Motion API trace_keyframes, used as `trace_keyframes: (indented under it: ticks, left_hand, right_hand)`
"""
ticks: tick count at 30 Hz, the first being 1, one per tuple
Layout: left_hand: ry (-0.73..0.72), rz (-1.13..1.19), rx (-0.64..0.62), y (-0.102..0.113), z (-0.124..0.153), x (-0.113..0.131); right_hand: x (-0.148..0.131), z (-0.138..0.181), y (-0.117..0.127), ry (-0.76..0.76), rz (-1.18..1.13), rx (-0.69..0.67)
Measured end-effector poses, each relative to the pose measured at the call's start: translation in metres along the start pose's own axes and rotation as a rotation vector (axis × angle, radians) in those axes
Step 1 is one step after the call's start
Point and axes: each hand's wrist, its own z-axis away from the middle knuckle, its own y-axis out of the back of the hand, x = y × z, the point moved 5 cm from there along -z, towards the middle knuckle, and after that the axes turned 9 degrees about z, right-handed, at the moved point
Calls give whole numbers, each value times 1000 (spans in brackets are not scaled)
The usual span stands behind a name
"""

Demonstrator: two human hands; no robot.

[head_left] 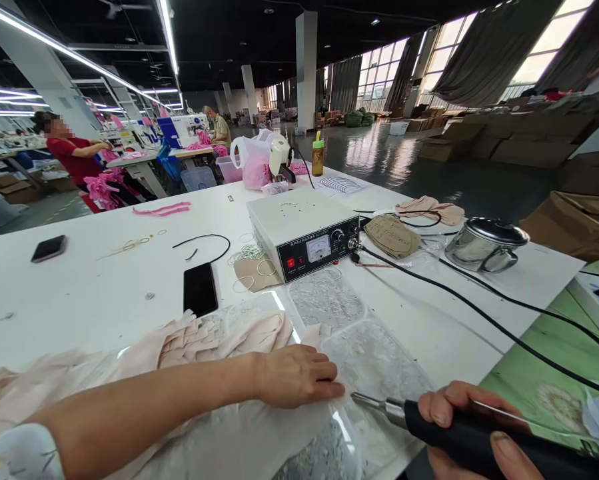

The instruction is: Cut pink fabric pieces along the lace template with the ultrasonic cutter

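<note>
The left hand (294, 377) lies open and flat, palm down with the fingers together, on a clear plastic bag (259, 433) at the near edge of the white worktop (104, 287). Its forearm crosses a heap of pale pink fabric pieces (204, 340) that spreads away to the left.

The right hand (469, 427) is closed around the black grip of a pen-like tool (459, 437), with the fingers over the top and the thumb underneath. The tool's slim metal tip (374, 402) points left and ends just beside the left fingertips, above the plastic; whether it touches the plastic cannot be told.

Beyond the hands, 2 more clear bags (324, 300) of small pale bits lie flat (what the bits are is too fine to make out). Behind them stands a white control box (304, 233) with a black front panel carrying a dial gauge, knobs and a red switch. A black cable (479, 315) runs from the panel across the worktop to the right.

A black phone (200, 288) lies face down just left of the box, and a 2nd phone (49, 248) lies well apart near the far left edge. To the right of the box are a tan fabric piece (392, 235) and a shiny metal pot (484, 243). A bottle (318, 155) stands at the far end. A person in red (74, 153) is at another worktop in the background.
</note>
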Motion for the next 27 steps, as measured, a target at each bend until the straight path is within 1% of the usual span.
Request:
trace_keyframes:
  ticks: [4, 7, 10, 15, 21, 27]
  left_hand:
    - [1, -3, -8, 0, -1, 0]
    - [-5, -6, -15, 0, -1, 0]
    - [-12, -15, -14, 0, -1, 0]
    - [-61, -26, -9, 6, -1, 3]
    - [-125, -21, -8, 11, -1, 5]
    - [-153, -32, -3, 11, 0, 3]
  right_hand:
    - [-5, -1, -2, 60, 80, 14]
    - [-8, -1, -6, 76, 111, 36]
    - [-8, 0, -7, 46, 131, 45]
    - [-5, 2, 0, -11, 84, 70]
    - [-1, -2, 1, 19, 94, -55]
    - [-5, -4, -6, 108, 51, -70]
